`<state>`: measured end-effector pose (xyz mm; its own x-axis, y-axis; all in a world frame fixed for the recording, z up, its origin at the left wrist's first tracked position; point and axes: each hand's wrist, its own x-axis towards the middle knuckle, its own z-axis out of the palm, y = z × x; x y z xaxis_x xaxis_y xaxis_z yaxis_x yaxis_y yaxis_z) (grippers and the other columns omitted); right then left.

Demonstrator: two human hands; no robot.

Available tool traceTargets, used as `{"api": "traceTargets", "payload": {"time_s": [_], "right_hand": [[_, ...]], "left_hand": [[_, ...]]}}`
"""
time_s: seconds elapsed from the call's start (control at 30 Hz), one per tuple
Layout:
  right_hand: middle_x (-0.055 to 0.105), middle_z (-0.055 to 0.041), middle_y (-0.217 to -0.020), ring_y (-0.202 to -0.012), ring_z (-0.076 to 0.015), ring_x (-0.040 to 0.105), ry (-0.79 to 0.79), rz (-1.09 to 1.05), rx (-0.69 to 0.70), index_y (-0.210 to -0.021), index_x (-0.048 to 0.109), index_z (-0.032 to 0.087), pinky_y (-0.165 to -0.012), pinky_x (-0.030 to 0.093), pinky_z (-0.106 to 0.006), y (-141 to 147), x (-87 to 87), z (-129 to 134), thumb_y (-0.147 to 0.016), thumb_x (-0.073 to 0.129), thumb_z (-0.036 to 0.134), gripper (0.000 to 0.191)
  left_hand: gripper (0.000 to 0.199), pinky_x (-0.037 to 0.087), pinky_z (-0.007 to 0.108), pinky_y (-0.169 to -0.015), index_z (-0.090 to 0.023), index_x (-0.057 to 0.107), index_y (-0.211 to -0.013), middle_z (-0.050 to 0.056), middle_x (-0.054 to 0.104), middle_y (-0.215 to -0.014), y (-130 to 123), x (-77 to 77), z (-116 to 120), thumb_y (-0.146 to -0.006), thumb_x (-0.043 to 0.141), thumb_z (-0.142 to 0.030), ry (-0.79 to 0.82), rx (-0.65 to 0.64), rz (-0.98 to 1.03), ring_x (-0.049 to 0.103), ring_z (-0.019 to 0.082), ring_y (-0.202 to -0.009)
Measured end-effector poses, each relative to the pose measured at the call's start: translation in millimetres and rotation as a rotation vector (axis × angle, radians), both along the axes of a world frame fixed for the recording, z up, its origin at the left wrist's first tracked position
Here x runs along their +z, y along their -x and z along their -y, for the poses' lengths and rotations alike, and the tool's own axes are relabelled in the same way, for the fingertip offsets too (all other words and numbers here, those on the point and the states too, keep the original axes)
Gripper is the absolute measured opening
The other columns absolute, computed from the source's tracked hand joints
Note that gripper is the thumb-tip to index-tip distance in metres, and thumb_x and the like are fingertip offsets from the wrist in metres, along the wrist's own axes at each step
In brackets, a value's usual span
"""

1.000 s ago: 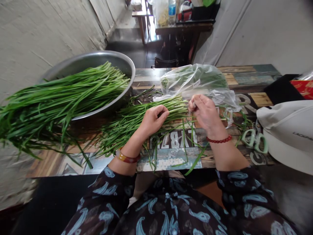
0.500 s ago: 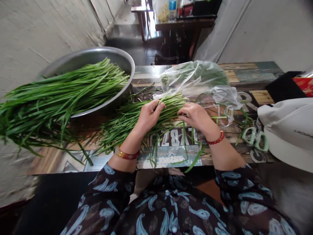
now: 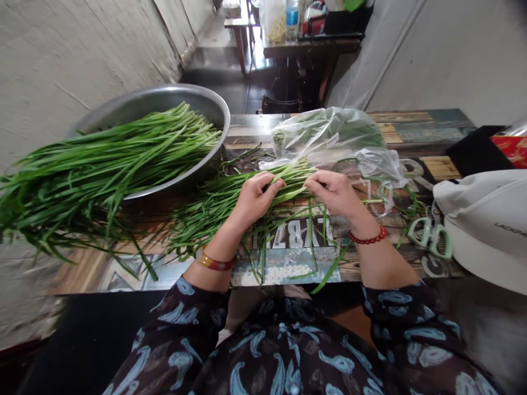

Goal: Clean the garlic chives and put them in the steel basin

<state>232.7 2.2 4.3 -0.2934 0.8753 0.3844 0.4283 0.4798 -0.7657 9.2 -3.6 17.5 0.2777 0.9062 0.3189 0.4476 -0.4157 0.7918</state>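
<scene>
A loose bunch of garlic chives (image 3: 214, 206) lies across the middle of the table, leaves to the left and pale stem ends to the right. My left hand (image 3: 260, 196) is closed on some chives near their stems, thumb against the curled fingers. At the stem ends, my right hand (image 3: 331, 189) pinches a pale stalk between thumb and fingertips. Behind the bunch, a clear plastic bag (image 3: 329, 129) holds more greens. A large metal basin (image 3: 224, 118) at the left carries a big heap of chives (image 3: 135, 145) that hangs over its rim.
Scissors with pale green handles (image 3: 432, 237) lie at the right beside a white cap (image 3: 489, 219). Stray leaves (image 3: 331, 271) are scattered along the front edge of the wooden table (image 3: 288, 271). Another table (image 3: 313, 46) with a water bottle (image 3: 292, 19) stands beyond.
My right hand has turned, its thumb and fingertips now pinching at the stem ends. My left hand has shifted slightly right, still gripping chives.
</scene>
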Motion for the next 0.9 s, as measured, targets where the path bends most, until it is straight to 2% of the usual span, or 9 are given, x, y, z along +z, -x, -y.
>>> {"api": "traceTargets", "payload": {"time_s": [0.2, 0.27, 0.37, 0.43, 0.5, 0.63, 0.77, 0.83, 0.9], "right_hand": [[0.061, -0.0011, -0.066, -0.065, -0.0150, 0.053, 0.012, -0.068, 0.002, -0.068, 0.062, 0.021, -0.066, 0.040, -0.030, 7.3, -2.7, 0.4, -0.095, 0.053, 0.056, 0.046], [0.061, -0.0007, -0.066, -0.063, -0.0142, 0.053, 0.060, -0.131, -0.074, -0.072, 0.065, 0.020, -0.063, 0.038, -0.029, 3.2, -5.3, -2.1, -0.095, 0.052, 0.060, 0.048], [0.056, 0.0017, -0.062, -0.059, -0.0122, 0.048, 0.084, -0.245, -0.269, -0.075, 0.066, 0.020, -0.059, 0.035, -0.028, -5.8, -8.7, -6.6, -0.094, 0.053, 0.062, 0.048], [0.053, 0.0025, -0.061, -0.057, -0.0111, 0.046, 0.098, -0.308, -0.306, -0.071, 0.063, 0.020, -0.058, 0.035, -0.027, -8.8, -9.5, -7.7, -0.095, 0.052, 0.063, 0.050], [0.056, 0.0019, -0.063, -0.059, -0.0109, 0.048, 0.152, -0.337, -0.229, -0.073, 0.063, 0.020, -0.059, 0.037, -0.027, -6.6, -9.2, -6.6, -0.095, 0.052, 0.062, 0.049], [0.062, 0.0017, -0.076, -0.068, -0.0121, 0.054, 0.208, -0.330, -0.021, -0.094, 0.066, 0.021, -0.063, 0.042, -0.027, 6.3, -9.7, -2.2, -0.085, 0.069, 0.056, 0.036], [0.060, 0.0027, -0.074, -0.065, -0.0119, 0.051, 0.168, -0.293, -0.020, -0.088, 0.066, 0.022, -0.062, 0.041, -0.027, 13.6, -10.7, 0.0, -0.084, 0.072, 0.043, 0.023], [0.062, 0.0020, -0.074, -0.066, -0.0126, 0.053, 0.155, -0.267, -0.019, -0.086, 0.067, 0.022, -0.063, 0.042, -0.028, 14.0, -9.7, 0.7, -0.084, 0.071, 0.039, 0.018], [0.065, 0.0009, -0.077, -0.068, -0.0136, 0.056, 0.151, -0.250, -0.006, -0.087, 0.067, 0.022, -0.065, 0.044, -0.028, 13.4, -7.8, 1.2, -0.085, 0.069, 0.037, 0.015]], "left_hand": [[0.028, 0.038, 0.026, -0.067, -0.015, 0.063, -0.065, 0.000, 0.054, -0.069, -4.1, 2.1, 2.9, -0.087, 0.065, -0.032, 0.109, -0.185, -0.064, 0.050, 0.013, -0.068], [0.030, 0.039, 0.026, -0.067, -0.014, 0.065, -0.066, 0.001, 0.057, -0.068, -3.3, 3.7, 3.3, -0.089, 0.061, -0.033, 0.173, -0.206, -0.042, 0.051, 0.013, -0.069], [0.031, 0.040, 0.026, -0.067, -0.014, 0.069, -0.073, 0.001, 0.062, -0.071, -0.5, 6.2, 3.8, -0.090, 0.059, -0.038, 0.279, -0.205, 0.037, 0.053, 0.013, -0.069], [0.033, 0.040, 0.025, -0.066, -0.015, 0.069, -0.073, 0.001, 0.062, -0.069, 0.9, 7.2, 4.4, -0.089, 0.059, -0.041, 0.318, -0.194, 0.085, 0.051, 0.012, -0.066], [0.034, 0.039, 0.025, -0.065, -0.015, 0.068, -0.072, 0.000, 0.061, -0.067, 1.4, 7.9, 5.0, -0.089, 0.058, -0.042, 0.335, -0.187, 0.109, 0.049, 0.011, -0.064], [0.035, 0.039, 0.025, -0.065, -0.015, 0.067, -0.072, 0.000, 0.060, -0.067, 0.9, 8.1, 4.8, -0.090, 0.057, -0.044, 0.336, -0.205, 0.081, 0.048, 0.011, -0.064], [0.035, 0.042, 0.026, -0.068, -0.015, 0.067, -0.076, 0.002, 0.060, -0.074, 0.8, 4.1, 2.5, -0.091, 0.056, -0.044, 0.289, -0.267, 0.012, 0.052, 0.013, -0.071], [0.033, 0.044, 0.026, -0.070, -0.015, 0.065, -0.079, 0.003, 0.061, -0.077, 0.4, 1.7, 2.3, -0.092, 0.056, -0.044, 0.301, -0.302, 0.050, 0.054, 0.014, -0.074], [0.031, 0.044, 0.025, -0.065, -0.016, 0.063, -0.084, 0.002, 0.059, -0.074, -0.6, 1.2, 3.5, -0.093, 0.055, -0.044, 0.357, -0.327, 0.107, 0.052, 0.013, -0.069]]}}
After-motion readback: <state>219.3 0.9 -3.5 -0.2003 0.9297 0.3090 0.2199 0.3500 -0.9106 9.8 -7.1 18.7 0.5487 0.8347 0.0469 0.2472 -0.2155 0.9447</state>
